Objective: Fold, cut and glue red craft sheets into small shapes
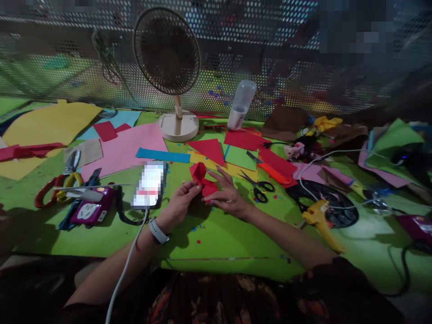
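A folded piece of red paper (201, 176) lies on the green table (216, 234) between my hands. My left hand (181, 201) pinches its near left edge with closed fingers; a white watch is on that wrist. My right hand (225, 193) lies flat on the paper's right part, fingers stretched out and pressing it down. A phone (149, 185) on a white cable lies just left of my left hand.
A small desk fan (168, 67) and a plastic bottle (241, 104) stand at the back. Coloured paper sheets (121, 148) cover the table. Black scissors (258, 184) lie right of my hands, a yellow glue gun (320, 220) further right, more scissors (67, 182) at the left.
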